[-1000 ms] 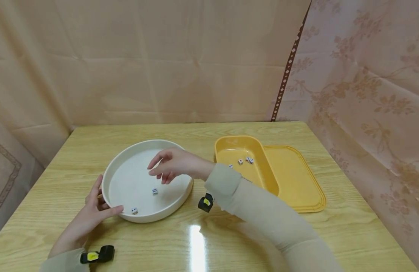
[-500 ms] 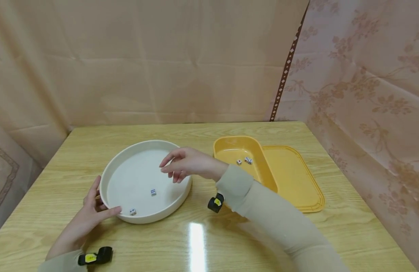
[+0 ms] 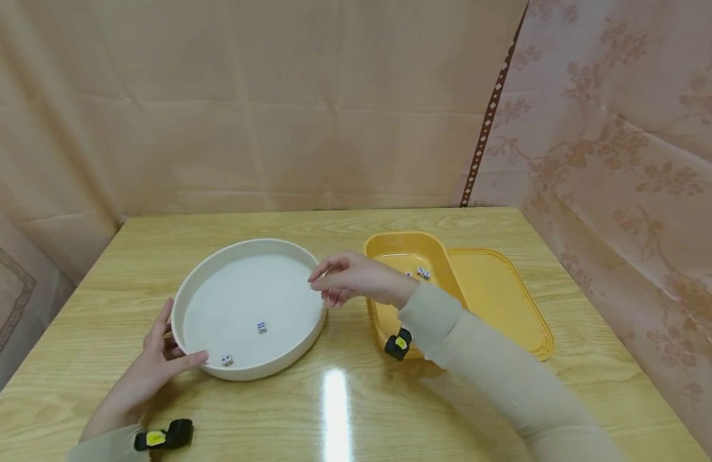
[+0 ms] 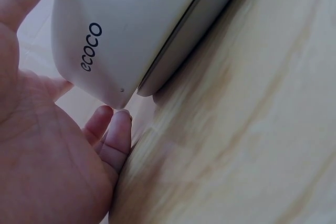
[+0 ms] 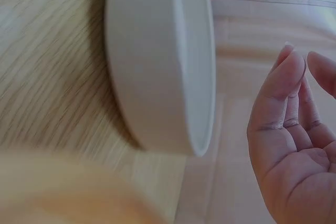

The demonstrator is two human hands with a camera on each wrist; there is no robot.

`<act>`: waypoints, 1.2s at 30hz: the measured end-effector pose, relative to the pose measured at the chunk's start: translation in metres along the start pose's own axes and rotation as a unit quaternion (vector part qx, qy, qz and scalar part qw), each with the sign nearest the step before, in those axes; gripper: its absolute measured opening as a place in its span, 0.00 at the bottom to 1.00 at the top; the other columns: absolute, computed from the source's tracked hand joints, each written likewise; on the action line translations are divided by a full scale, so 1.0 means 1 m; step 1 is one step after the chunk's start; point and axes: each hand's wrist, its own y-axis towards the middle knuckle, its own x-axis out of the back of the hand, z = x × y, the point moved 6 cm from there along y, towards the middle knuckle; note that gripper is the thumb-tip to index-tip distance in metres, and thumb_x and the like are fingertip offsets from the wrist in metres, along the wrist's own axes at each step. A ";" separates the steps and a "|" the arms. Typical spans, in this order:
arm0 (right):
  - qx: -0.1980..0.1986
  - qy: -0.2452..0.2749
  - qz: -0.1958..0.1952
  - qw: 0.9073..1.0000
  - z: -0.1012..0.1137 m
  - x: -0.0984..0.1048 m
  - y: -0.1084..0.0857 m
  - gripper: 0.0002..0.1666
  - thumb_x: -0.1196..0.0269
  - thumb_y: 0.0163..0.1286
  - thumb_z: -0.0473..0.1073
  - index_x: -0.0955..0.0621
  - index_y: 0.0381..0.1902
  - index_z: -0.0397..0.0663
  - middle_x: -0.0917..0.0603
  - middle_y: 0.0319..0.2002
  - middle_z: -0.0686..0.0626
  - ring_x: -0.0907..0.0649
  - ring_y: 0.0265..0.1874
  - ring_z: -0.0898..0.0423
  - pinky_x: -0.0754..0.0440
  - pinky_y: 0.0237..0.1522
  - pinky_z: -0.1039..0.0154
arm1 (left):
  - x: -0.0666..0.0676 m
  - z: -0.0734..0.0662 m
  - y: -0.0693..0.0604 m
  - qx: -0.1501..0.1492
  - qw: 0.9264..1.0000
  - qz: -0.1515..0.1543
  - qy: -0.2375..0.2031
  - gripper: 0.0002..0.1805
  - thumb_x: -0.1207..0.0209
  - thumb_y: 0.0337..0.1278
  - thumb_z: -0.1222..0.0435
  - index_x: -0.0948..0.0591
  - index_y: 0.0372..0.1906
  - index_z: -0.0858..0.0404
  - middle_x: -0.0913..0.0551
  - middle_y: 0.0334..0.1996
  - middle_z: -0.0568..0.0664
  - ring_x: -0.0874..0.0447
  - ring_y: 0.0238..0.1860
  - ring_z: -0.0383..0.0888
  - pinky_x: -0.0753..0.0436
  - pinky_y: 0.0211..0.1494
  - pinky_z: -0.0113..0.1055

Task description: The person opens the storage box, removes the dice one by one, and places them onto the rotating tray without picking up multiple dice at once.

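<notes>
White tray (image 3: 240, 289): one, toward the table's (image 3: 246, 430) left edge.
Dice (image 3: 262, 327) in tray: two, one by its near edge.
Yellow box (image 3: 403, 240): one, three dice (image 3: 427, 274) showing.
Left hand (image 3: 155, 366): gripping tray's left edge.
Right hand (image 3: 361, 277): fingers loose, by tray's right edge.

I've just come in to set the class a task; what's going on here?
A person's left hand holds the side of a round white tray, where two dice lie. The right hand hovers by the tray's right edge, nothing visible in its fingers. More dice sit in a yellow box, partly hidden by that arm, beside a flat yellow lid.
</notes>
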 end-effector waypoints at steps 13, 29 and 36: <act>-0.024 -0.006 -0.037 0.999 -0.017 0.033 -0.019 0.21 0.38 0.72 0.41 0.24 0.58 0.34 0.19 0.32 0.49 0.20 0.28 0.57 0.18 0.33 0.67 | 0.001 -0.001 0.002 0.002 1.000 0.001 -0.002 0.66 0.34 0.62 0.59 0.82 0.74 0.48 0.60 0.73 0.76 0.38 0.65 0.67 0.28 0.43 0.17; -0.046 0.013 -0.077 0.996 -0.037 0.069 -0.032 0.22 0.41 0.74 0.38 0.26 0.60 0.31 0.20 0.31 0.48 0.19 0.26 0.57 0.18 0.32 0.66 | 0.000 -0.001 0.001 0.002 1.000 -0.007 -0.005 0.67 0.33 0.60 0.58 0.81 0.75 0.47 0.59 0.72 0.74 0.37 0.64 0.62 0.32 0.45 0.18; -0.043 0.017 -0.069 0.997 -0.045 0.083 -0.035 0.24 0.42 0.74 0.38 0.28 0.62 0.28 0.21 0.30 0.48 0.16 0.27 0.57 0.16 0.36 0.64 | 0.000 -0.003 0.000 -0.002 1.000 -0.009 -0.006 0.66 0.34 0.60 0.60 0.81 0.75 0.47 0.59 0.70 0.75 0.36 0.63 0.62 0.29 0.44 0.17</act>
